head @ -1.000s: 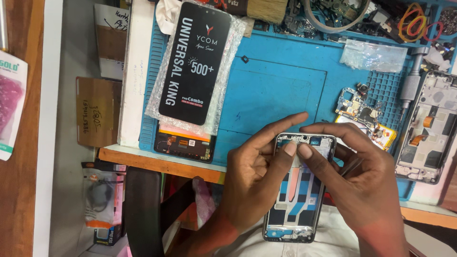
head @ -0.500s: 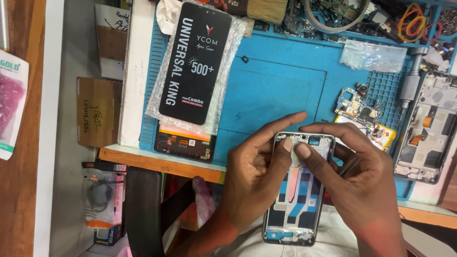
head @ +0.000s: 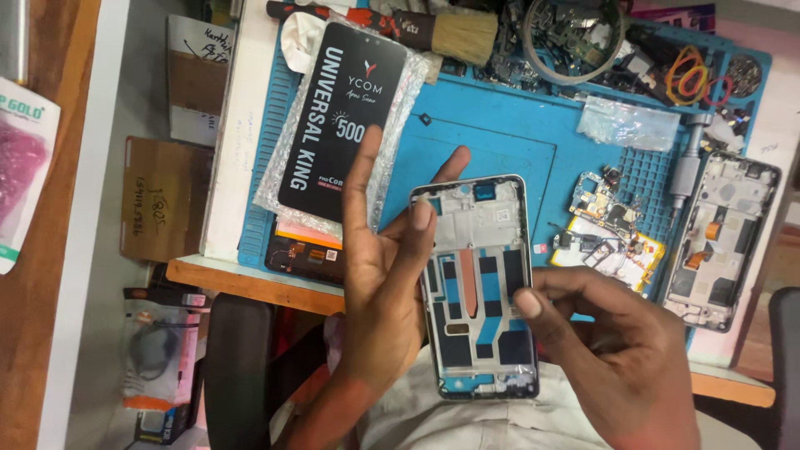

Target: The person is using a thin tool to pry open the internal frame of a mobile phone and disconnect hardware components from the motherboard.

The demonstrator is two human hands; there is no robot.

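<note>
A bare phone mid-frame is held upright over the near edge of the blue work mat, between the two hands. The left hand is spread open along the frame's left side, its thumb laid on the frame's upper left edge and its fingers behind. The right hand grips the frame's lower right edge, thumb on the front. On the mat, a black screen box in bubble wrap lies toward the far left corner. A circuit board and a second phone chassis lie near the right edge.
</note>
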